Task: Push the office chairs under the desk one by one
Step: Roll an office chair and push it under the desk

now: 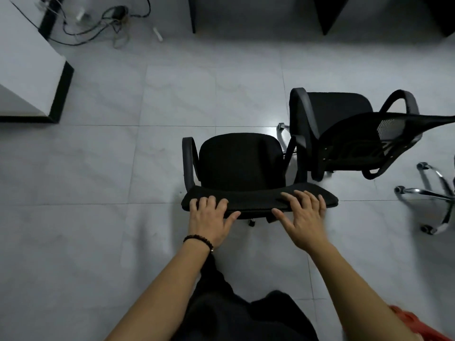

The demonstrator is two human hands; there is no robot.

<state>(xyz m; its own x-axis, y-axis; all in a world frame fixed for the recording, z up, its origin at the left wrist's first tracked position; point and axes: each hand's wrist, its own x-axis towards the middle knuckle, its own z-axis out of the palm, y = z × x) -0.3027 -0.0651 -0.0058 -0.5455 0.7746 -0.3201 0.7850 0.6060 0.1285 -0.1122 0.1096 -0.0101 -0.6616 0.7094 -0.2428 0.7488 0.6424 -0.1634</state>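
Progress: early, I judge; no chair stands under the desk point(193, 13) at the top of the frame.
Chair point(240, 161): centre of frame, on the open floor point(123, 156), well apart from the desk.
Left hand point(211, 215): fingers curled over the backrest point(258, 200) top, holding it.
Right hand point(302, 217): fingers nearly straight, lying on the same edge.
Left to do: second chair point(344, 134), right of centre, waits too.
Materials: black fabric seat, mesh back on the second chair, curved plastic arms, glossy grey tiles.

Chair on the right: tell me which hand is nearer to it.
Right. The right hand lies on the right end of the near chair's backrest, beside the chair on the right; the left hand grips the left end, farther away.
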